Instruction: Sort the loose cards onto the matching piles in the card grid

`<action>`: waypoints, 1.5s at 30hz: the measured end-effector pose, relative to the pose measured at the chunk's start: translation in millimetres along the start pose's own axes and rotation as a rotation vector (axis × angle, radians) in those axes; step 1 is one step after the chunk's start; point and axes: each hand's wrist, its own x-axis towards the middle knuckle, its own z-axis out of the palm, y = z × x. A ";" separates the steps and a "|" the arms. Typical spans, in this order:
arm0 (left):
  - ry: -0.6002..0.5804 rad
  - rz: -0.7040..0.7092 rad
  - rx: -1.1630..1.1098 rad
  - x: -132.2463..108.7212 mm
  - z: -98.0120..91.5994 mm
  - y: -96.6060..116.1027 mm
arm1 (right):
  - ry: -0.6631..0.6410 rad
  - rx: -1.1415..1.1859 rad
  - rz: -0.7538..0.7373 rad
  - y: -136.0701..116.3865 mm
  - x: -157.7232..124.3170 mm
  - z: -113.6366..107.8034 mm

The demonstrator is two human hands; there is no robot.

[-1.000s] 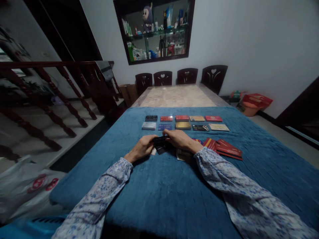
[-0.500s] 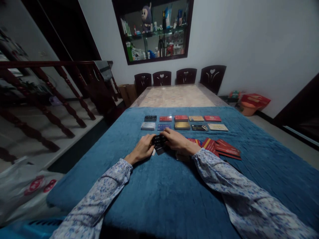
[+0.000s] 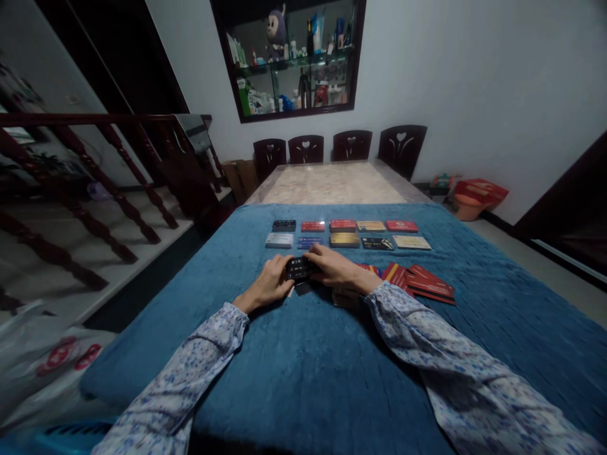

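Observation:
My left hand (image 3: 266, 284) and my right hand (image 3: 337, 268) meet over a black card (image 3: 296, 269), each gripping one end just above the blue cloth (image 3: 303, 354). More dark and pale cards (image 3: 303, 288) lie under my fingers. Beyond my hands, cards sit in two neat rows (image 3: 344, 233): black, red, gold, blue and cream ones. A loose heap of red cards (image 3: 422, 282) lies right of my right wrist.
The blue cloth covers the near half of a long table; bare marble top (image 3: 332, 183) shows beyond it. Several dark chairs (image 3: 351, 145) stand at the far end. A wooden railing (image 3: 95, 177) runs on the left. White bags (image 3: 42, 366) sit at the lower left.
The black card between my hands has shifted slightly left and tilted up toward the camera. Both hands stay in nearly the same place.

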 end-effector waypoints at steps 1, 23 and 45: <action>-0.003 -0.007 -0.003 0.1 -0.5 0.3 | -0.005 -0.015 0.012 0.3 0.4 0.6; -0.096 -0.047 0.058 7.9 -6.4 -1.5 | -0.163 -0.218 0.120 -19.0 1.6 -24.1; -0.134 -0.044 0.036 56.8 -43.0 -52.3 | -0.183 -0.318 0.129 -7.1 72.7 -45.1</action>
